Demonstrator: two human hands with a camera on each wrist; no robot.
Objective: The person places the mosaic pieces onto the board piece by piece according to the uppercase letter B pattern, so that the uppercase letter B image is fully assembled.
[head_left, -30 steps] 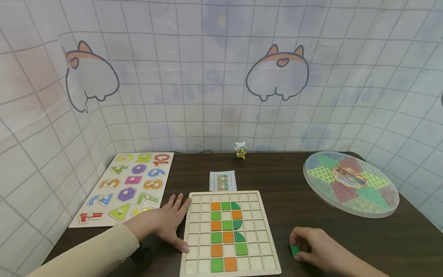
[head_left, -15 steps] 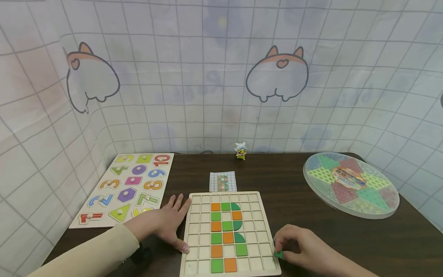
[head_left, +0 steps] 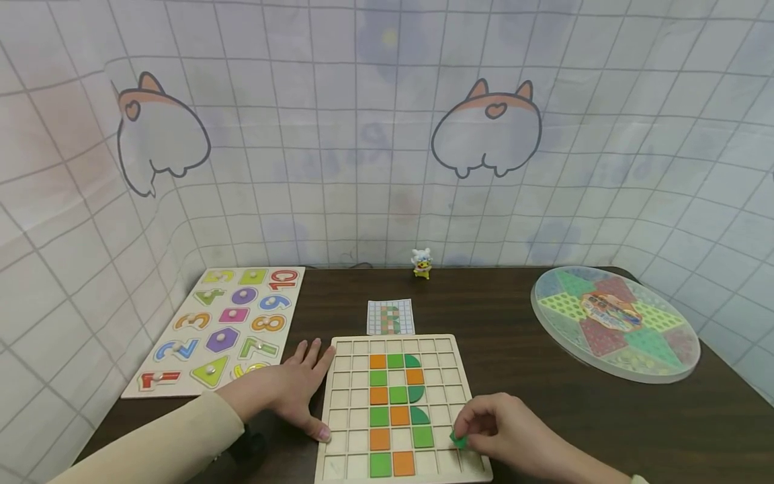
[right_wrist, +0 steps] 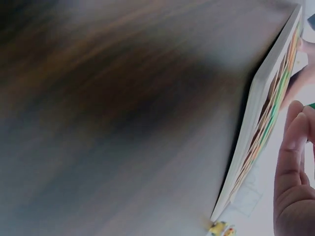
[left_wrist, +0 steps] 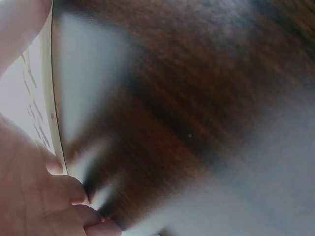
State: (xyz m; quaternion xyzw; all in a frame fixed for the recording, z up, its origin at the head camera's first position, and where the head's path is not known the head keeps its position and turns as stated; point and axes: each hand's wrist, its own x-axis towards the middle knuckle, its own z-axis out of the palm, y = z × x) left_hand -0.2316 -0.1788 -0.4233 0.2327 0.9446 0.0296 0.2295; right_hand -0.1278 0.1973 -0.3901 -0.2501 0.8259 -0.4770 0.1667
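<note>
A wooden grid board lies in the middle of the table in the head view. Orange, light green and dark green tiles fill several of its squares. My left hand rests at the board's left edge, fingers spread and thumb on the rim. Between thumb and fingers, my right hand pinches a small green tile over the board's lower right part. Fingers hide much of that tile, so its full shape cannot be seen. In the right wrist view, the board appears edge-on beside my right hand.
A small printed card with a tile pattern lies just behind the board. At left is a number and shape puzzle. A round game board lies at right. Against the back wall stands a small figurine.
My right hand has moved left with the green tile, from the table right of the board to above its lower right squares. The left hand stays in place.
</note>
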